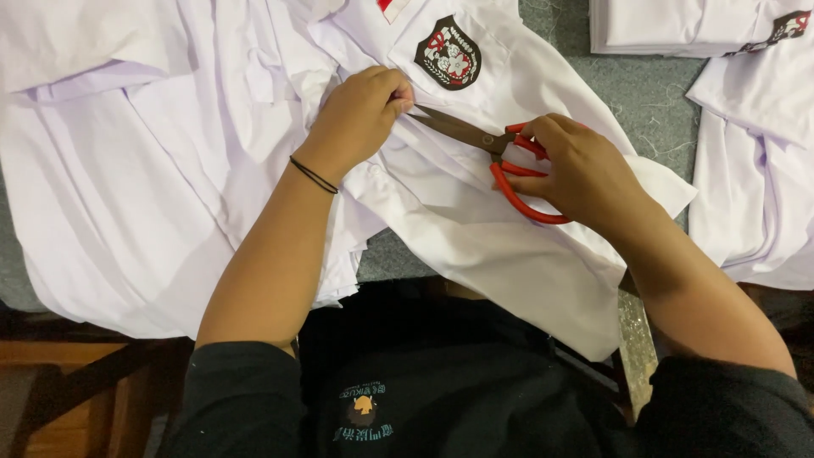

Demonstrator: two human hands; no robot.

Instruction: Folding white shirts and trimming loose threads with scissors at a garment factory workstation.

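While the white shirt lies spread over the grey felt-like table cover, a pair of scissors is held just below its shield-shaped badge. The scissors' red looped handles are gripped by the right hand, fingers threaded through them; the dark metal blades are nearly closed and point leftward toward the badge side. A fold of the shirt fabric, just below and left of the badge, is pinched shut between the fingers of the left hand, right at the blade tips. What exactly sits between the tips cannot be made out; a loose thread seems likely, and the trimming on this shirt is judged to be under way rather than finished.

Left of the badge, a heap of similar white garments is piled in soft, creased layers. Right of the badge, well apart, further white shirts are laid, one folded flat with a dark embroidered patch. Thread scraps are scattered over the grey cover to the right of the badge. The cloth appears thin, smooth and faintly glossy; the badge is stitched in black, red and white. A thin black band is worn on the left wrist.
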